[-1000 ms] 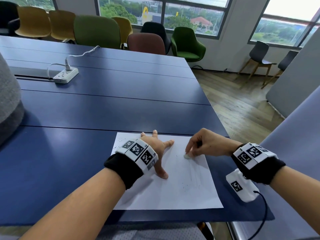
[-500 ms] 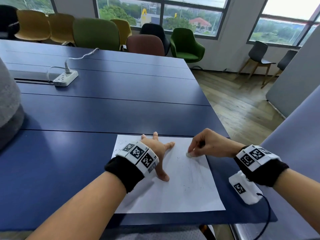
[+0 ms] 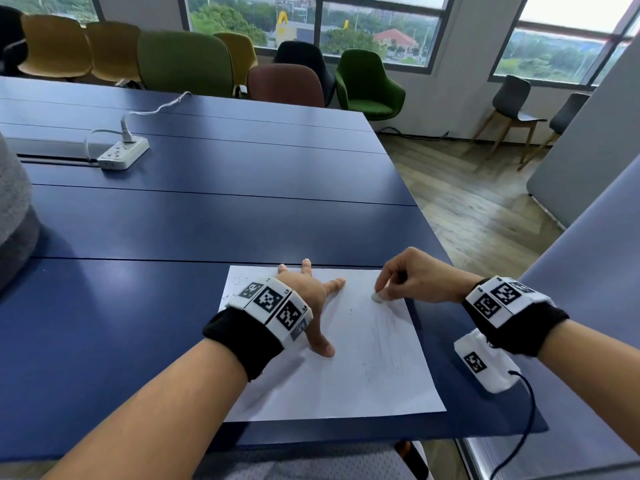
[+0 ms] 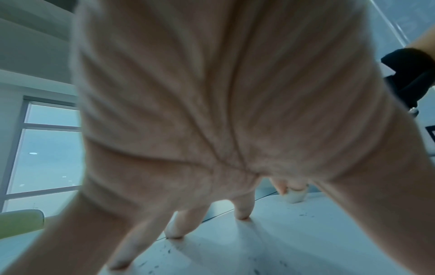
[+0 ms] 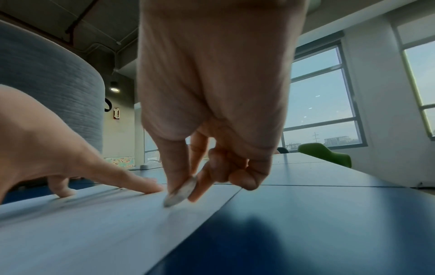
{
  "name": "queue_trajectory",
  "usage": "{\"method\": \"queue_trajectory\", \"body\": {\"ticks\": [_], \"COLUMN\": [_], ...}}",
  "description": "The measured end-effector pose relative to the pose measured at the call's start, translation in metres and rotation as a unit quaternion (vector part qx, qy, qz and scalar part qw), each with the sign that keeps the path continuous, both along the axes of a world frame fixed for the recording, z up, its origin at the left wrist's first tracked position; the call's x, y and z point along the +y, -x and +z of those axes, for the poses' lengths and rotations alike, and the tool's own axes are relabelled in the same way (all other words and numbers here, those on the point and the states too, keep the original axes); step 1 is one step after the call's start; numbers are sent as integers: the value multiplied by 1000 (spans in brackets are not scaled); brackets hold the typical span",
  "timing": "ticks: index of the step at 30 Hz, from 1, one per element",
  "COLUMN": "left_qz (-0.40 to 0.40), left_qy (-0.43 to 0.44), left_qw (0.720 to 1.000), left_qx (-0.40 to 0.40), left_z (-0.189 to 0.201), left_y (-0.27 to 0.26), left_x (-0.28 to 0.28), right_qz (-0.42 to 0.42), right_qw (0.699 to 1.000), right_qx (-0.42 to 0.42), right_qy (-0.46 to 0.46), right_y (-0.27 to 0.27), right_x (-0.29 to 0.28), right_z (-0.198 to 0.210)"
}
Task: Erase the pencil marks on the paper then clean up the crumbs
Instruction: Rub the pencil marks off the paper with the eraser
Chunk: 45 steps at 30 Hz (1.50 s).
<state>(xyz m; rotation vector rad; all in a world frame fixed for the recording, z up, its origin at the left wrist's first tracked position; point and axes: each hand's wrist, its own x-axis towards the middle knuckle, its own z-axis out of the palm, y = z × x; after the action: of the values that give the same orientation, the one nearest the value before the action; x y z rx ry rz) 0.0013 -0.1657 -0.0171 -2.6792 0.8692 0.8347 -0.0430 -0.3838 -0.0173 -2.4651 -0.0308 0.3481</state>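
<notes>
Eraser pinched in our right hand on paper; left hand splayed flat beside it. Hard rubbing near paper's edge risks creasing.

Matt white paper; smooth blue table

No readable text; only coded square markers on the wristbands.

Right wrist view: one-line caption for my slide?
Right hand pinches a worn eraser against the paper near its edge, left hand pressing it flat.
</notes>
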Motion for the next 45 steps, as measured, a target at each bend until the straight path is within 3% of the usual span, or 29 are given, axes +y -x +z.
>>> {"method": "queue_trajectory", "body": {"ticks": [3,7,11,13,16,21,25,30,35,40,45], "left_qz": [2,5,2,0,-2,3,3,-2,-3,-4,-13], "left_qy": [-2,-2,-1,2,5,2,-4,-7,-10,-6,-2], "left_qw": [1000,1000,1000,1000,1000,1000,1000,1000,1000,1000,1000], "left_qx": [1,7,5,-3,-6,3,1,-6,-4,2,3], "left_z": [0,1,0,0,0,0,2,1,0,-1,-2], "left_y": [0,-1,0,0,0,0,0,0,0,-1,-4], "left_x": [-1,0,0,1,0,-1,-1,-2,-1,2,15], "right_qz": [-17,95,23,40,98,29,123,25,114,23,145], "right_qw": [1000,992,999,998,992,998,988,999,989,999,986], "right_qx": [-14,77,-10,-9,59,-3,88,-8,82,-1,76], "right_qy": [-16,-9,-37,-49,-51,-50,-29,-32,-39,-36,-18], "right_y": [3,15,10,17,29,26,36,27,37,30,47], "right_x": [-1,11,10,10,14,11,15,6,13,10,34], "right_z": [-4,2,-5,-8,-8,-9,-1,-6,-4,-6,-1]}}
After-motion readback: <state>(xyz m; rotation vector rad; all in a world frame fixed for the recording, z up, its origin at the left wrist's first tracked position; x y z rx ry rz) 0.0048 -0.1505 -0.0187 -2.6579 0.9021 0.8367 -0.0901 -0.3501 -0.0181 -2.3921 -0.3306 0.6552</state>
